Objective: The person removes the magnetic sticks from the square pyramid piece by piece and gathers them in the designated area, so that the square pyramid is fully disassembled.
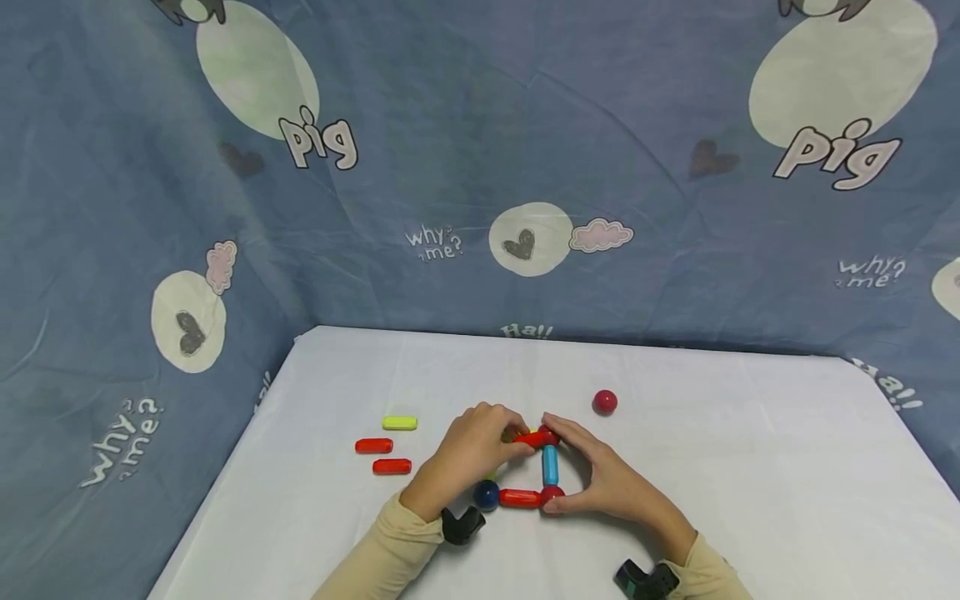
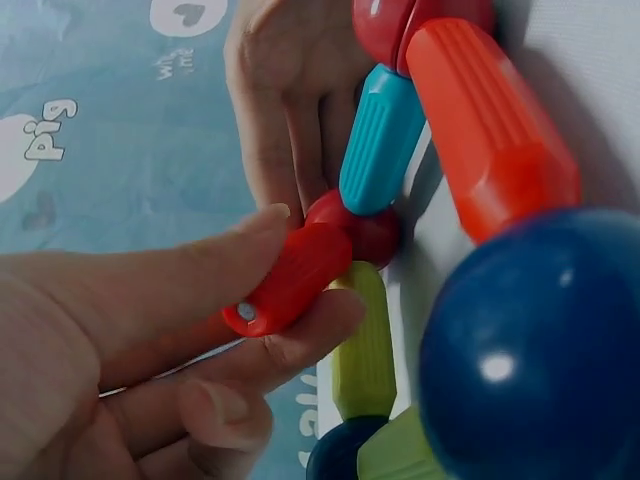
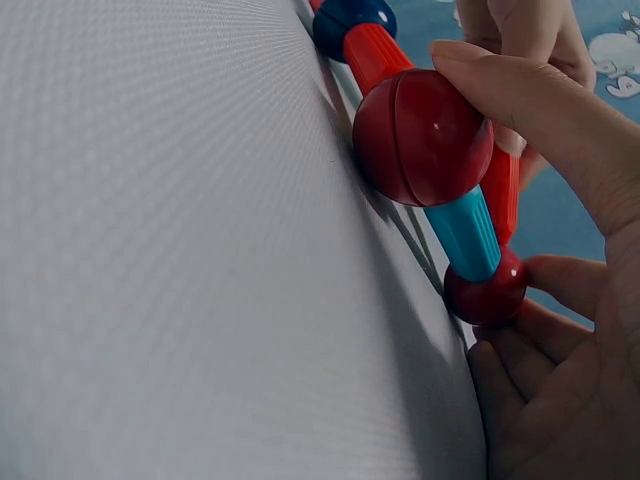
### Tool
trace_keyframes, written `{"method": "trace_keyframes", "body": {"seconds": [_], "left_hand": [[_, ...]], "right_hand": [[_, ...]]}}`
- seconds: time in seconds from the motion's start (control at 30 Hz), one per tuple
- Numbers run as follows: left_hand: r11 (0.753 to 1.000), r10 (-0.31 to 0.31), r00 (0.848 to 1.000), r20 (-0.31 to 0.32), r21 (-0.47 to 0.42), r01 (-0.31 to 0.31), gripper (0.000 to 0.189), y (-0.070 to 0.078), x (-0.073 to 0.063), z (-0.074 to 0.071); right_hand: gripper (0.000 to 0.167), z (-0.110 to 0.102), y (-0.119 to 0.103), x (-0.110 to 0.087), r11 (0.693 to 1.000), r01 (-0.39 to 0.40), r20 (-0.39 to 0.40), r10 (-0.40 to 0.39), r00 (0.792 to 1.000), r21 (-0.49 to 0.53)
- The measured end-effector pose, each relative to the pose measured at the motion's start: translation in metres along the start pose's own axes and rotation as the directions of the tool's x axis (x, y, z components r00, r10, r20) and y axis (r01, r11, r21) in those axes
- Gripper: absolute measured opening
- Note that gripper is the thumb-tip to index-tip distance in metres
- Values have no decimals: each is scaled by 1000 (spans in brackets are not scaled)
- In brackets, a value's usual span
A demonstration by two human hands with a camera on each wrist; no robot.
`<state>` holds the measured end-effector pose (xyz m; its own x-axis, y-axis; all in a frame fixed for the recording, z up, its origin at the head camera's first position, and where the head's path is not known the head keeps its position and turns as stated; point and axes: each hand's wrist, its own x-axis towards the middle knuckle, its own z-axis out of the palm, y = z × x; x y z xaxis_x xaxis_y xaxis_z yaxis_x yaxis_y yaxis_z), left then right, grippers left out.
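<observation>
My left hand (image 1: 480, 446) pinches a red magnetic rod (image 2: 300, 275) between thumb and fingers, its inner end against the far red ball (image 3: 487, 290). A frame of magnetic rods and balls lies under both hands. Along its right side, a light blue rod (image 1: 551, 465) links that ball to the near red ball (image 3: 425, 140). My right hand (image 1: 615, 483) spans this side, thumb on the near ball, fingers at the far one. Another red rod (image 1: 520, 498) runs to a dark blue ball (image 1: 486, 496). In the left wrist view, a yellow-green rod (image 2: 365, 350) joins the far ball to another dark blue ball (image 2: 340, 455).
On the white table (image 1: 750, 467), a yellow rod (image 1: 400, 423) and two red rods, one farther (image 1: 373, 446) and one nearer (image 1: 392, 467), lie left of the hands. A loose red ball (image 1: 605, 402) sits beyond the right hand. Patterned blue cloth (image 1: 450, 167) hangs behind.
</observation>
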<state>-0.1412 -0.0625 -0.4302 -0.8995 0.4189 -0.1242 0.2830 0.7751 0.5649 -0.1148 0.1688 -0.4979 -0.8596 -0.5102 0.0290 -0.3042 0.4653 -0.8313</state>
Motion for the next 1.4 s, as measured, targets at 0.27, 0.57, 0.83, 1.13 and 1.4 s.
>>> {"method": "trace_keyframes", "body": {"seconds": [0.27,0.57,0.83,1.13,1.4], "left_hand": [[991,53,998,16,-124,-50,17,-6,-1,-10],[989,65,998,-3,-130,-65,15,-8,0,-15],[990,-3,996,-86,-143,-9,13,-26,-5,-32],[995,-78,979,-190,-80,64,15,-65,-13,-40],[989,-148,967,-209,-49,141,17,-91,-13,-42]], "right_hand": [[104,0,-1,0,1000,-15,10,14,1000,18],[105,0,0,0,1000,-12,6,11,1000,14],[105,0,1,2,1000,-18,10,18,1000,7],[106,1,1,1,999,-31,6,31,1000,7],[106,3,1,1,999,-31,-7,31,999,-9]]}}
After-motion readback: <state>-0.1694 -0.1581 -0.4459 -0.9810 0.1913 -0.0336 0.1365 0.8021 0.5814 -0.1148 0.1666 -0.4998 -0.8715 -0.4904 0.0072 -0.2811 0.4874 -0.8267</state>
